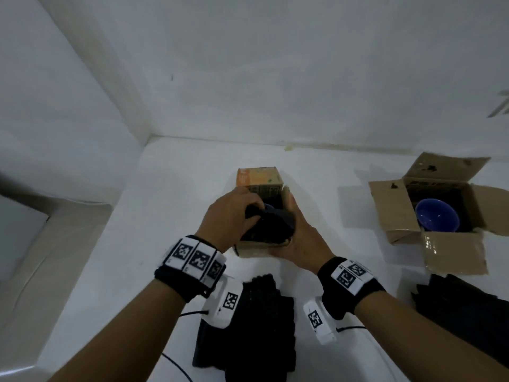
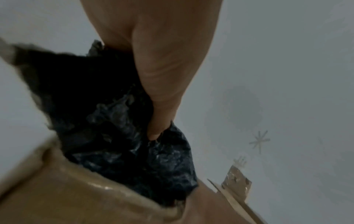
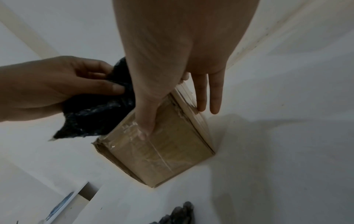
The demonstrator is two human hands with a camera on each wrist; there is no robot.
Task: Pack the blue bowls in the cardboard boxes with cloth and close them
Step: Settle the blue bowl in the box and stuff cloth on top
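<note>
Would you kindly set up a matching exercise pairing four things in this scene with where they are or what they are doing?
Things:
1. left hand
2. right hand
3. blue bowl
4. folded dark cloth

States:
A. lies on the white surface between the forearms
B. sits in the open box on the right
C. grips dark cloth over the middle box
D. steadies the middle box's side

Pairs: 1-C, 2-D, 3-B, 4-A
</note>
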